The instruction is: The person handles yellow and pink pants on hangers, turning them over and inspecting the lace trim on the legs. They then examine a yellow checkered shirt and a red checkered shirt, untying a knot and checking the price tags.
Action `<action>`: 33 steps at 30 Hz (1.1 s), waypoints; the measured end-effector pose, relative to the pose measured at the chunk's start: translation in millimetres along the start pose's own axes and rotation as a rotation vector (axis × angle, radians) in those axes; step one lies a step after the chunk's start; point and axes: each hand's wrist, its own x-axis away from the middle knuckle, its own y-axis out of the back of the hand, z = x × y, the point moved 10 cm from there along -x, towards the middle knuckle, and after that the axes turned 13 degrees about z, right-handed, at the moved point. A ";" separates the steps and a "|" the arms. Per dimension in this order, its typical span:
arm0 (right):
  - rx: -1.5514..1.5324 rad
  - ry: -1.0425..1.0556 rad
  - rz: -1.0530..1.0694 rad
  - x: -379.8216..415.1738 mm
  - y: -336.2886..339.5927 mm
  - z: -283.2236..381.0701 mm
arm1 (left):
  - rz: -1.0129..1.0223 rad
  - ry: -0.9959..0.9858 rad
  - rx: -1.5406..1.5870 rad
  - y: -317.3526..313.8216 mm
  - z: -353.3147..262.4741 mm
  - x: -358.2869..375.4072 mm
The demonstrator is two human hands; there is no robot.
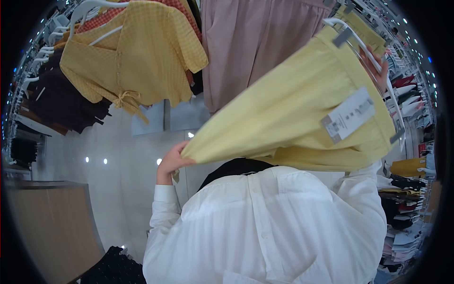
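A pale yellow garment with a waistband, a skirt or trousers, stretches slantwise across the space before my chest. Metal clips fasten its waistband to a white hanger on the right. My right hand is closed round this hanger, partly hidden behind it, and the forearm passes behind the cloth. With closed fingers, my left hand pinches the garment's lower end and draws it out to the left. A white price tag lies over the cloth near the waistband.
A yellow checked blouse and pink trousers hang just ahead. Dark clothes hang at the left, and packed racks line the right. A wooden counter stands at lower left on the shiny tiled floor.
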 end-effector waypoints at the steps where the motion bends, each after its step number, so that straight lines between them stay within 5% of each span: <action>1: 0.026 0.004 -0.050 15.5 14.7 14.5 | 0.169 0.044 -0.139 -22.1 -4.8 -2.3; 5: 0.010 -0.033 -0.059 44.0 14.9 57.4 | 0.343 0.267 -0.696 -27.7 54.9 -18.7; 11: 0.705 0.148 -0.648 61.5 -37.8 96.1 | -0.017 0.409 -0.754 48.6 183.8 -8.9; 12: 0.702 0.145 -0.651 70.2 -24.6 106.3 | -0.079 0.430 -0.810 57.6 201.7 -0.2; 14: 0.303 0.013 -0.193 67.9 -6.2 107.6 | -0.134 0.449 -0.874 75.3 208.8 8.9; 16: 0.179 -0.031 -0.112 69.6 -1.9 109.3 | -0.344 0.484 -0.517 97.2 209.3 25.8; 18: 0.235 -0.049 -0.151 68.2 11.9 116.6 | -0.269 0.424 -0.323 86.9 183.2 15.8; 20: 0.065 -0.075 0.030 35.3 -27.5 78.6 | -0.102 0.358 -0.047 55.2 119.7 0.2; 21: 0.335 0.019 0.008 23.7 -37.6 75.5 | -0.012 0.351 0.034 31.8 78.8 -8.7; 22: 0.600 0.112 -0.018 14.0 -50.2 68.3 | 0.054 0.238 0.202 17.1 52.8 -20.0; 25: 0.547 0.077 0.160 -23.9 -92.2 -16.2 | 0.222 -0.078 0.457 -22.5 -63.5 -51.6; 28: 0.703 -0.025 0.365 -52.5 -110.0 -107.6 | 0.435 -0.222 0.383 -66.8 -163.7 -82.8; 30: 1.023 -0.176 0.274 -58.6 -187.8 -149.8 | 0.372 -0.226 0.287 -88.5 -203.0 -94.1; 33: 0.786 -0.209 0.345 -55.9 -216.9 -188.1 | 0.370 -0.274 0.230 -101.0 -235.4 -98.9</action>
